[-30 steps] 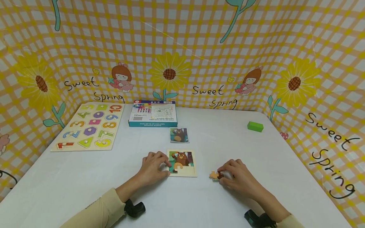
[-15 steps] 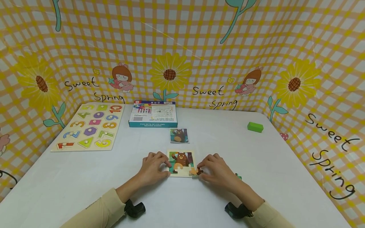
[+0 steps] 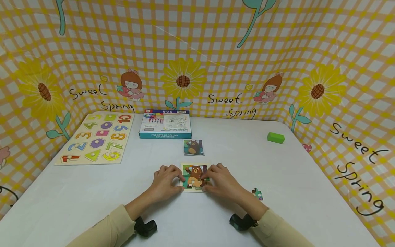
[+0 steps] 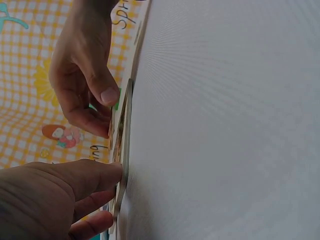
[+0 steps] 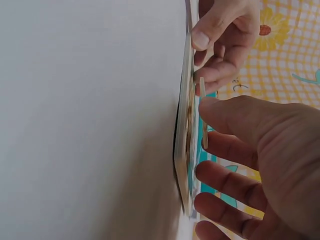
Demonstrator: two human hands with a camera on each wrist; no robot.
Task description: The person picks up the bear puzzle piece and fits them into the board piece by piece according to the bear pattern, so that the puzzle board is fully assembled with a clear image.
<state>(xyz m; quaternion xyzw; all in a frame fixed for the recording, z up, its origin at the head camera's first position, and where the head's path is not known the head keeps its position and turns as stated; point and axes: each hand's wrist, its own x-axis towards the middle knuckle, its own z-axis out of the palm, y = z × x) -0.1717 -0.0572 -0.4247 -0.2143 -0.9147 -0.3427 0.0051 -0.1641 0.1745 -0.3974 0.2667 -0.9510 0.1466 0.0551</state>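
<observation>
A small wooden jigsaw board [image 3: 193,191] with a brown bear picture lies in front of me in the head view. My left hand [image 3: 166,182] holds its left edge, thumb at the near corner and fingers further up. Over the board's lower right part, my right hand [image 3: 223,181] pinches a jigsaw piece [image 5: 202,87] between thumb and index finger. In the right wrist view the piece stands just above the board's surface, the other fingers spread loosely. Another jigsaw piece [image 3: 257,194], green and brown, lies on the table right of the right forearm.
Behind the board lies a square bear picture card [image 3: 193,147]. Further back are a blue and white box [image 3: 165,125] and, to its left, a number-and-shape puzzle board [image 3: 124,154]. A green block [image 3: 275,138] sits at the back right. Checked cloth walls surround the white table [image 3: 172,219].
My right hand has picked up a jigsaw piece from the right and carried it left over the board. Another piece it covered now shows on the table. The left hand stays put.
</observation>
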